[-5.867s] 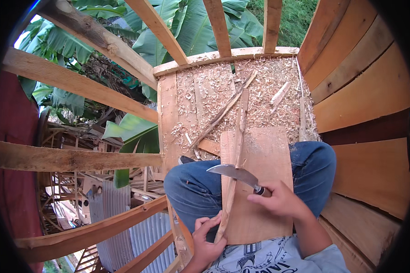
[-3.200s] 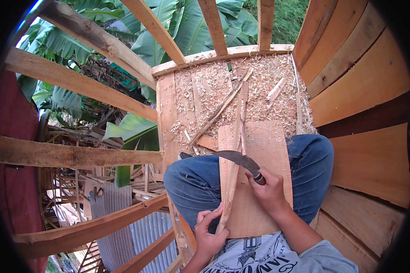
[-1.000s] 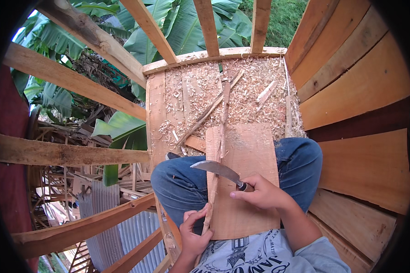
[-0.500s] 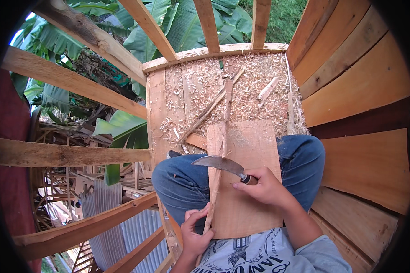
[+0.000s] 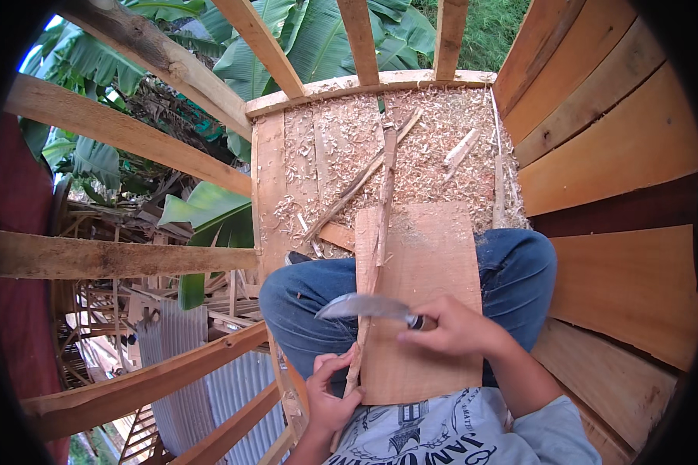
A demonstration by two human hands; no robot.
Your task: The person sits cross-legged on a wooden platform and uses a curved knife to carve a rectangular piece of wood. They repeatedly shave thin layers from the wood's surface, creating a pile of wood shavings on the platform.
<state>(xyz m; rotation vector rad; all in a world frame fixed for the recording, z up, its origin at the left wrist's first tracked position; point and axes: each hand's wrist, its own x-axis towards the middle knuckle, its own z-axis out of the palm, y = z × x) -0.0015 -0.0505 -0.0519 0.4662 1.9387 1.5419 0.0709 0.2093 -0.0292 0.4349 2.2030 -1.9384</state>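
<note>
My left hand (image 5: 331,387) is closed round the near end of a long, rough wooden stick (image 5: 377,256), which runs away from me along the left edge of a flat board on my lap. My right hand (image 5: 451,325) grips the short handle of a knife with a broad curved blade (image 5: 364,306). The blade lies crosswise over the stick, pointing left; whether it touches the wood I cannot tell. The pale wooden board (image 5: 423,364) rests across my thighs, with fine shavings on its far part.
Curled shavings (image 5: 434,116) cover the plank floor ahead. Another stick (image 5: 349,198) and a pale wood piece (image 5: 461,151) lie there. Wooden rails (image 5: 116,256) stand on the left and front, with banana leaves beyond. A plank wall (image 5: 605,155) rises on the right.
The knife has moved along the stick toward me, and its blade now lies closer to my left hand. My left hand has stayed in place on the stick.
</note>
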